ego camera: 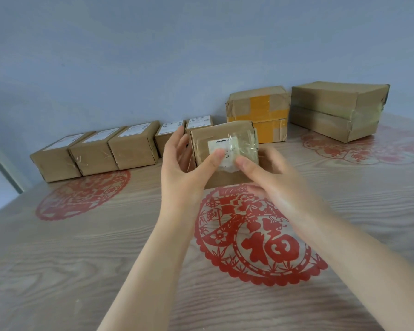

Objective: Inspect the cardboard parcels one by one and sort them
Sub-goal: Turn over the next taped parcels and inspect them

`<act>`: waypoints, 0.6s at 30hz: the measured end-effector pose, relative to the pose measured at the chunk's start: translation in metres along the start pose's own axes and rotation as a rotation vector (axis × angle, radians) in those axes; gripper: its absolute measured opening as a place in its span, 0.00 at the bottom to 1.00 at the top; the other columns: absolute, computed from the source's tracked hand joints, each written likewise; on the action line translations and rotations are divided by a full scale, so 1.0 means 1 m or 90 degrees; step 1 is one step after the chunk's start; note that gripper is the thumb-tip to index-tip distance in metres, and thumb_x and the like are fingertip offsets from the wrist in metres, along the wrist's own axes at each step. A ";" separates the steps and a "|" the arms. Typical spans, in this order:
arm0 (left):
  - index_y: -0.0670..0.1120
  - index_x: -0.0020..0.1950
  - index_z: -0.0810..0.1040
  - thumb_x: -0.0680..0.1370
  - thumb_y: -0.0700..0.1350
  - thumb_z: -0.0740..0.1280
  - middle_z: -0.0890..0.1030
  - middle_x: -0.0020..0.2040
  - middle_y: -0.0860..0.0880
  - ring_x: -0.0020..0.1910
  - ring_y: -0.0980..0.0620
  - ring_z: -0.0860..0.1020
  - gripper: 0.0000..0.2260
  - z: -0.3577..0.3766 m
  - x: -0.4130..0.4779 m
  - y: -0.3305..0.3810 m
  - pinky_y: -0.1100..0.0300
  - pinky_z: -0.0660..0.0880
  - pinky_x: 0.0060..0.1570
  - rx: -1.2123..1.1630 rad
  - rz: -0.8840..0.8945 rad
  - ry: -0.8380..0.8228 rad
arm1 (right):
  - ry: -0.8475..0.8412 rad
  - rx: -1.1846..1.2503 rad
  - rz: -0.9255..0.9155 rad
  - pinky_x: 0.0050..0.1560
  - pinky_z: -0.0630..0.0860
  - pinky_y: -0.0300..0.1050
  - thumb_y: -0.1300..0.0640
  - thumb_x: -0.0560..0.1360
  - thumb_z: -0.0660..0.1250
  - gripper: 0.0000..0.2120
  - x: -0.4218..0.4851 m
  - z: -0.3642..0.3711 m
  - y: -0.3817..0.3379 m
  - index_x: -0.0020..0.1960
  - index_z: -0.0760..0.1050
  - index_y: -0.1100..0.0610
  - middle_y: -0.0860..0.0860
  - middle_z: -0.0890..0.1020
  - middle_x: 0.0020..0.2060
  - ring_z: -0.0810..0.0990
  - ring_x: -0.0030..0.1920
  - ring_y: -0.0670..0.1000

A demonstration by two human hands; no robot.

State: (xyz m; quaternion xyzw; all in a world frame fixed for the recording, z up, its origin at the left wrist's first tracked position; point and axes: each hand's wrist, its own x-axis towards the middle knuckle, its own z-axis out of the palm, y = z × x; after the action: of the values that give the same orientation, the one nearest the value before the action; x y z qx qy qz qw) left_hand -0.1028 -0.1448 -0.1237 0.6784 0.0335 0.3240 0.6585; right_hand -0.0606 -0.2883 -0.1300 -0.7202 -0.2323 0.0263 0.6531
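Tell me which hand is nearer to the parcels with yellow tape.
Right. The right hand grips the held parcel just in front of the yellow-taped parcels; the left hand grips its other side, further left.

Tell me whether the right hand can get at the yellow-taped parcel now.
Probably not yet: the right hand grips the held parcel, which partly hides the yellow-taped parcel. Once freed, nothing else seems to block it.
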 end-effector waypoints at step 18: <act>0.50 0.75 0.70 0.70 0.51 0.77 0.82 0.65 0.54 0.63 0.58 0.79 0.35 0.005 -0.003 0.002 0.67 0.78 0.57 -0.025 -0.048 -0.102 | 0.058 0.014 -0.083 0.52 0.74 0.30 0.34 0.67 0.63 0.30 0.003 -0.009 -0.002 0.66 0.77 0.45 0.38 0.83 0.54 0.79 0.53 0.34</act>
State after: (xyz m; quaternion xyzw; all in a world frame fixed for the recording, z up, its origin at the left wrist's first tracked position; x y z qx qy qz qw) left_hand -0.1036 -0.1507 -0.1232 0.6873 0.0001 0.2441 0.6841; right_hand -0.0559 -0.2953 -0.1263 -0.6969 -0.2485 -0.0463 0.6712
